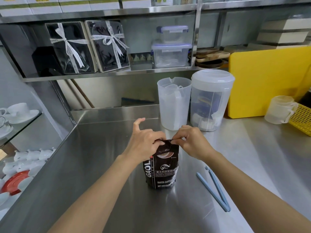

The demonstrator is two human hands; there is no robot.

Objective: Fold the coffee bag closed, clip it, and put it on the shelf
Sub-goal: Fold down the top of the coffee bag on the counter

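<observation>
Hands (168, 142) pinching coffee bag (162, 170) top, label "BAKED.COFFEE", "NET.WEIGHT"

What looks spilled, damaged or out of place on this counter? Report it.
Nothing stands out. The black coffee bag stands upright on the steel counter, both hands pinching its top; the blue plastic clip lies open beside it.

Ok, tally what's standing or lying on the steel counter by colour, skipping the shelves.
Clear or frosted plastic: 3, open pitcher, lidded jar, small cup
Yellow: 2, cutting board, basket
Black: 1, coffee bag
Blue: 1, clip
Total: 7
</observation>
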